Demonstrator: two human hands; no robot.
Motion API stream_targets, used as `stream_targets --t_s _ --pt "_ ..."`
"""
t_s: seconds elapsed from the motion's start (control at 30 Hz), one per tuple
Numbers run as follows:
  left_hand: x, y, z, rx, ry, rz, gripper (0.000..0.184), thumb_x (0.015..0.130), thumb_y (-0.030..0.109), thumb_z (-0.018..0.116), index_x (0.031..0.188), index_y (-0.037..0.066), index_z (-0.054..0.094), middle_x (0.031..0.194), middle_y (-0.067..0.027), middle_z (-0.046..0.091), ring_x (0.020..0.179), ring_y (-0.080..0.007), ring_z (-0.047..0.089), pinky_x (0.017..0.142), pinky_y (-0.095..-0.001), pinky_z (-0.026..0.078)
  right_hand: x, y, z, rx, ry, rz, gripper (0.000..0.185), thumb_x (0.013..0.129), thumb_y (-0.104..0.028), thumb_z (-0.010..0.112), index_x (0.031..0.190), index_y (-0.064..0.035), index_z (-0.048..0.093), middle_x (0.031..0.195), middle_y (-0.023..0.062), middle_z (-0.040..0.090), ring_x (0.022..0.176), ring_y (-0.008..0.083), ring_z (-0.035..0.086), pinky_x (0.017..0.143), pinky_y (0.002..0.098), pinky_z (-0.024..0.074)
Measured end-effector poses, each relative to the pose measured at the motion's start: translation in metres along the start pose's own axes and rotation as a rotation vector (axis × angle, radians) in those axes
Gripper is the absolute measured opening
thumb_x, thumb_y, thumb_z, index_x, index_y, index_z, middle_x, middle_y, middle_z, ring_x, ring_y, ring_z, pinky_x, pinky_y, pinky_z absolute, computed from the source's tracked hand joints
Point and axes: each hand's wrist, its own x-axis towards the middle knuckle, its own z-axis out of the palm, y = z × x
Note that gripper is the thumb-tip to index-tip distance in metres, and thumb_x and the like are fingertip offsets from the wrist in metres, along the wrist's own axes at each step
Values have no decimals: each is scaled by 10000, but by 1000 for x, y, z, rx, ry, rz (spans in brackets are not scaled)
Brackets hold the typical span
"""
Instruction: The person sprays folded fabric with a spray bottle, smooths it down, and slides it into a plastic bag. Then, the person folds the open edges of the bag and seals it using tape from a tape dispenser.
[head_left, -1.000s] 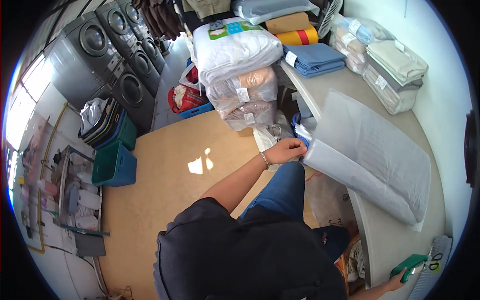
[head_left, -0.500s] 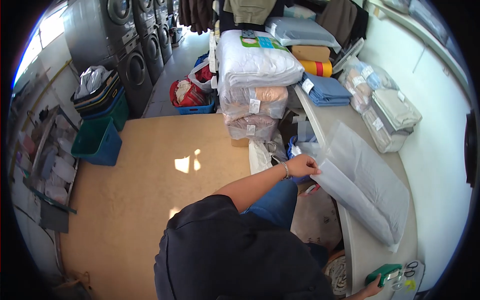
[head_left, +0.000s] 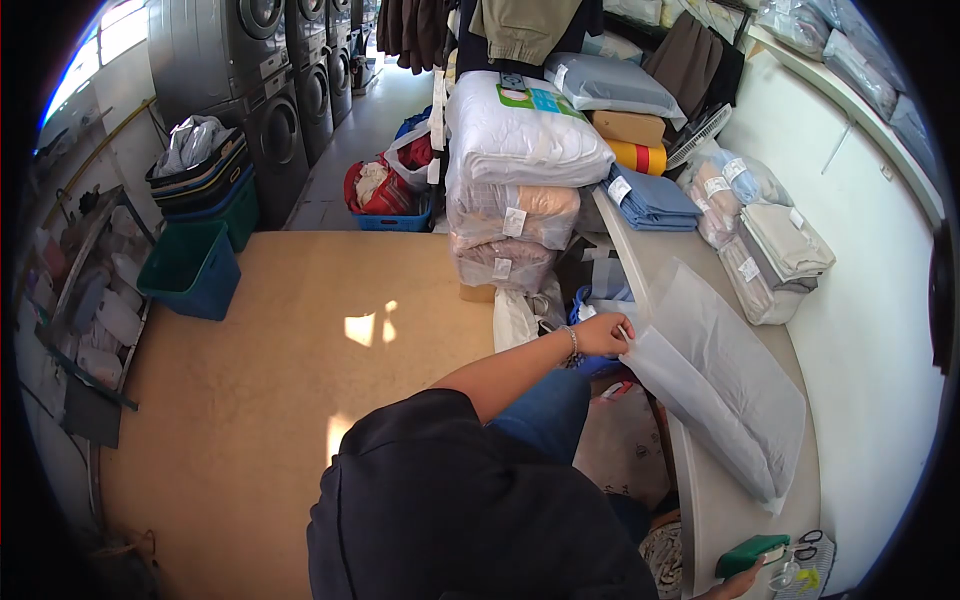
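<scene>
My left hand (head_left: 604, 335), with a bracelet at its wrist, pinches the near left corner of a translucent plastic-wrapped bundle (head_left: 715, 375). The bundle lies slanted on the pale counter (head_left: 652, 252), its edge folded over. Down at the lower right, my right hand (head_left: 742, 582) is closed on a green tape dispenser (head_left: 745, 555), partly cut off by the frame's bottom. Scissors (head_left: 808, 543) lie just right of the dispenser, on a patterned sheet near the wall.
Bagged bedding (head_left: 525, 135) is stacked beside the counter. Folded blue cloth (head_left: 652, 200) and bagged linens (head_left: 770, 265) sit on its far part. A teal bin (head_left: 190, 270), shelf of bottles (head_left: 90, 310) and washing machines (head_left: 270, 125) stand left.
The view has tilted up and turned, showing more of the far shelves and hanging clothes. My left hand keeps its hold on the plastic corner; my right hand still holds the green dispenser.
</scene>
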Motion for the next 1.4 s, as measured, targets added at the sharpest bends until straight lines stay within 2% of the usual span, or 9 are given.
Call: stream_targets --t_s 0.33,0.4,0.53,0.63,0.7,0.83,0.97,1.17,1.4 --pt "-7 3 1 481 387 290 194 767 77 657 886 29 510 734 -83 617 679 -202 629 635 -309 496 -26 -55 -57 1159 -386 485 732 878 -639 570 1344 -75 571 1277 45 638 1095 154 619 920 296 448" --pt "-22 52 24 357 590 397 132 772 73 618 853 23 527 737 -107 612 689 -255 638 631 -329 497 -50 -86 -84 1150 -317 585 598 931 -468 628 1288 10 587 1233 124 643 1086 236 626 934 343 475" --pt "-17 96 123 235 126 696 67 789 48 574 847 20 554 767 -104 624 732 -258 643 655 -331 505 -57 -80 -89 1092 -395 528 596 929 -474 615 1349 -55 559 1260 33 640 1019 125 609 711 262 428" --pt "-3 93 235 25 -396 734 137 817 22 526 922 16 614 846 -104 651 828 -218 661 724 -300 518 -62 -92 -95 1026 -334 543 327 884 -392 697 1043 -107 708 735 -49 604 446 39 349 395 226 204" --pt "4 87 308 -55 -893 459 272 848 6 503 1076 29 649 979 -74 683 930 -163 663 807 -290 522 -72 -106 -105 971 -227 452 299 856 -336 740 1013 -82 733 605 -73 431 415 42 262 382 232 185" --pt "15 49 448 -262 -1263 25 348 889 54 518 1215 69 638 1126 -37 681 1020 -129 643 875 -306 510 -85 -125 -122 838 -152 317 266 870 -249 740 1018 -29 740 700 -29 592 505 33 396 445 217 292" --pt "19 65 501 -421 -1175 -331 396 948 144 514 1338 97 564 1264 -49 630 1153 -140 590 947 -342 480 -92 -122 -114 895 -19 113 188 919 -169 683 1003 -11 741 863 30 704 758 71 592 706 220 467" --pt "29 58 502 -590 -1223 -501 418 991 209 480 1355 7 520 1344 -107 582 1228 -188 565 1042 -365 437 -177 -163 -169 1206 61 84 120 947 -130 650 909 -20 678 683 -54 478 501 12 328 448 206 252" --pt "33 60 504 -725 -1221 -718 554 993 399 403 1350 -5 534 1353 -124 597 1237 -201 577 1062 -357 422 -254 -167 -177 1456 21 116 72 929 -56 665 886 1 654 784 -25 451 669 44 423 593 191 325"
